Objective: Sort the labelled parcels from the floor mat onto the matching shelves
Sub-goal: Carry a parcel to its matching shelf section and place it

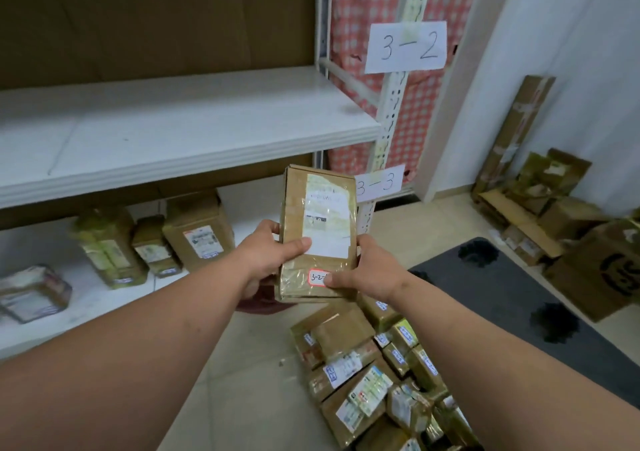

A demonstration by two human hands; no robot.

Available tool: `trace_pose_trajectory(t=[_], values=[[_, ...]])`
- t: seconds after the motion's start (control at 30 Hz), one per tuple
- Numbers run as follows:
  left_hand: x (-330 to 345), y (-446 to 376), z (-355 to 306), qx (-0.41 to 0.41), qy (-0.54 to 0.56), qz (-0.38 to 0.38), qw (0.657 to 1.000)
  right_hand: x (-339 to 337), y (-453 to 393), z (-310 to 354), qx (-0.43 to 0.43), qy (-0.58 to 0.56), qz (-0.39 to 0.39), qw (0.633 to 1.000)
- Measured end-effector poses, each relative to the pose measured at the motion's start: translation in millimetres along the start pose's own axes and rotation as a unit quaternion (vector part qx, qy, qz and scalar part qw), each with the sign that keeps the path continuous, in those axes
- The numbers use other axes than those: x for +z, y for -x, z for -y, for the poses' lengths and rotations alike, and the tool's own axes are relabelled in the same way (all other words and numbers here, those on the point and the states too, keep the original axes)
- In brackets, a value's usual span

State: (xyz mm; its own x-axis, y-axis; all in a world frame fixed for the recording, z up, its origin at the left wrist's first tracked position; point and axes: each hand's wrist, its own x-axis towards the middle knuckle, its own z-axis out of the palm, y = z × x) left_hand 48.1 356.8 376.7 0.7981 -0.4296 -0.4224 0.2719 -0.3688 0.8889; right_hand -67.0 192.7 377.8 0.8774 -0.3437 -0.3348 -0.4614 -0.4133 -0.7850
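Note:
Both hands hold up a taped brown parcel (pixel 318 215) in front of the shelving. My left hand (pixel 273 253) grips its left edge with the thumb across the white shipping label. My right hand (pixel 363 270) grips its lower right corner, thumb next to a small red-bordered sticker (pixel 318 277) that reads 3-2 and more. A paper sign marked 3-2 (pixel 406 47) hangs on the upright beside the bare white shelf (pixel 173 132). A sign marked 3-3 (pixel 379 182) hangs lower, partly behind the parcel.
The lower shelf (pixel 86 298) carries several parcels (pixel 197 232). A heap of labelled parcels (pixel 374 364) lies on the floor below my hands, beside a dark mat (pixel 512 284). Cardboard boxes (pixel 554 215) are stacked against the right wall.

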Motion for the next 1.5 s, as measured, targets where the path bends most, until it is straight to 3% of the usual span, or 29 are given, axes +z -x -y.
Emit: trace_pose_trajectory(t=[0.7,0.97,1.5], values=[[-212,59,8,0.023,-0.082,-0.072,0.994,133,-24,146,-0.084,0.077,0.031,0.993],[-234,58,-1,0.098,-0.130,-0.107,0.981,144,-29,174,-0.090,0.080,0.032,0.992],[-255,26,-60,0.126,-0.188,-0.234,0.946,116,-88,234,-0.174,0.067,0.039,0.982]])
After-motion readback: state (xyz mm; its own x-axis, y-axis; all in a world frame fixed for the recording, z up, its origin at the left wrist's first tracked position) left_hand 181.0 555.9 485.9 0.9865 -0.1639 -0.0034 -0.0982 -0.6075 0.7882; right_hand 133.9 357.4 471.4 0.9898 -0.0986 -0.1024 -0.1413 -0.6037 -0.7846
